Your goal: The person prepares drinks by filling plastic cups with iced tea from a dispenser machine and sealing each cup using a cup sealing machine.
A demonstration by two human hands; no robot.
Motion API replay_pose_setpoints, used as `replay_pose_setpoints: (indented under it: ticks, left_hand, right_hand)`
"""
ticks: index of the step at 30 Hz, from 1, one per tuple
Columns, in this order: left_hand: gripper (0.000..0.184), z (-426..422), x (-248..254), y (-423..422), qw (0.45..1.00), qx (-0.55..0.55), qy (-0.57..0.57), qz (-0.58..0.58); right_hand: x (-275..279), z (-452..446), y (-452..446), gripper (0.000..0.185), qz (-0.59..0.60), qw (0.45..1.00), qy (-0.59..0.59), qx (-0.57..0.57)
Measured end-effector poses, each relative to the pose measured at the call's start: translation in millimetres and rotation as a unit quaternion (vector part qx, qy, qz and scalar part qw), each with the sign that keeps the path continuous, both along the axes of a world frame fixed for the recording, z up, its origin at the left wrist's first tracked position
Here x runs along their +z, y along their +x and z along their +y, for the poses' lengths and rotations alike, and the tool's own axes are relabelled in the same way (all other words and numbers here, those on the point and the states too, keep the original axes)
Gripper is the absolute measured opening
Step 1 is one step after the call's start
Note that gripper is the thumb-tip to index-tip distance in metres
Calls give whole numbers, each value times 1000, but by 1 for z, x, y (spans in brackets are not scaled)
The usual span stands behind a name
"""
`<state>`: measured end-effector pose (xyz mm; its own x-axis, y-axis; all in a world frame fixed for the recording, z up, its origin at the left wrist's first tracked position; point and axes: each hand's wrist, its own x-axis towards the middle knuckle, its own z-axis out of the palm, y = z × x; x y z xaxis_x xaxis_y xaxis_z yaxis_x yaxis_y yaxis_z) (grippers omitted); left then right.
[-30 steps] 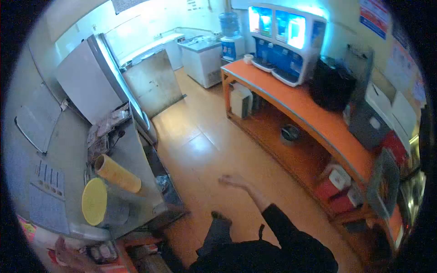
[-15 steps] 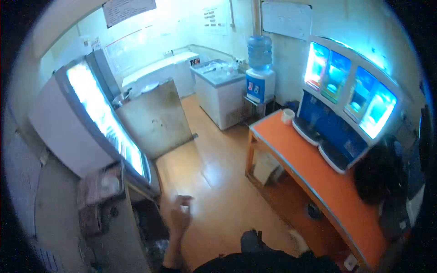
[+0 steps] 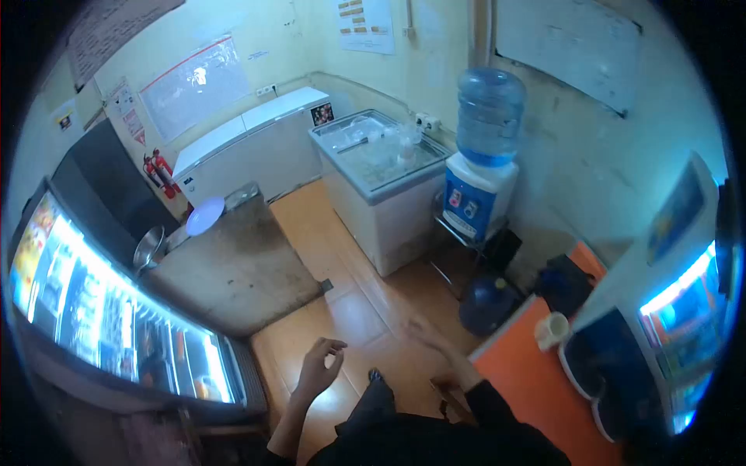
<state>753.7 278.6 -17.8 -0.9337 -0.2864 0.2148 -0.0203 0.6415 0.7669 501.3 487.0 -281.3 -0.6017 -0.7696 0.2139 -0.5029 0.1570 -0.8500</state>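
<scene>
My left hand (image 3: 318,368) hangs over the tiled floor at lower centre. Its fingers curve loosely, a gap shows between thumb and fingers, and nothing is seen in it. Out in front of my body, my right hand (image 3: 422,332) is smeared by motion, so its fingers cannot be made out; no object is visible with it. The nearest thing to the right forearm is the orange table (image 3: 505,349). A pale mug (image 3: 552,331) stands on that table beside a drink dispenser (image 3: 622,365).
To the left stands a lit display fridge (image 3: 116,311), with a worn panel (image 3: 233,272) beyond it. Ahead are a glass-topped freezer (image 3: 388,225), a white chest freezer (image 3: 256,144) and a water dispenser (image 3: 478,194). A dark blue water bottle (image 3: 486,307) rests on the floor.
The view has moved forward and turned right. Freezers and water dispenser look larger and nearer. My right hand has come up and forward; my left hand stays low with fingers curved.
</scene>
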Motion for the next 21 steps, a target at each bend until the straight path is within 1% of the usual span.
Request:
replay_pose_setpoints:
  ticks: [1,2,3,4,5,6,7,9,10,11,12,13,14,15,16,17,18,19,20,21]
  left_hand:
    - [16,-31,-8,-32,1000,20,-6,0]
    - [16,-56,-19,-61,1000,18,-8,-8]
    - [16,-81,-26,-91,999,30,1,-15]
    - [16,-115,-31,-145,999,37,2,4]
    - [15,-146,-54,-188,999,35,24,4]
    - [16,-169,-59,-233,999,18,27,28]
    - [17,-187,-54,-276,998,0,31,47]
    - [19,-216,-42,-369,998,-17,38,36]
    - [22,-228,-33,-413,999,-27,39,25]
    - [22,-242,-36,-459,998,-36,41,24]
    - [26,-257,-43,-504,998,-42,27,47]
    - [29,-271,-50,-547,996,-49,14,71]
    - [29,-279,-44,-585,996,-57,17,65]
    - [32,-285,-34,-621,995,-34,-4,91]
    - [35,-293,-29,-649,993,-11,-28,116]
    - [35,-300,-28,-679,993,-18,-31,116]
    - [36,-307,-27,-709,991,6,-42,125]
    - [38,-316,-29,-732,990,28,-50,129]
    - [55,-328,-36,-756,992,14,-63,110]
    - [55,-336,-41,-777,993,4,-59,103]
  right_hand:
    - [103,-46,-24,24,-115,992,21,-40]
    - [139,-81,-67,23,-140,989,-19,-51]
    - [157,-109,-98,22,-165,982,-62,-66]
    - [181,-134,-140,22,-150,983,-76,-72]
    - [197,-151,-176,21,-139,984,-57,-92]
    - [206,-167,-207,21,-136,984,-34,-114]
    - [212,-184,-241,21,-138,982,-36,-121]
    - [225,-207,-321,24,1,985,-18,-172]
    - [235,-218,-360,24,5,982,-8,-189]
    - [235,-229,-403,30,48,971,18,-233]
    - [227,-243,-447,37,86,956,44,-277]
    - [222,-258,-498,48,105,945,107,-289]
    - [221,-268,-542,60,120,931,175,-297]
    - [233,-278,-568,60,112,930,181,-299]
    - [244,-293,-590,72,85,916,230,-317]
    - [254,-309,-618,84,63,899,273,-337]
    - [256,-324,-646,84,57,898,268,-345]
    - [247,-338,-672,95,14,882,324,-341]
    - [237,-348,-694,106,-30,861,383,-334]
    - [221,-358,-714,106,-39,856,387,-341]
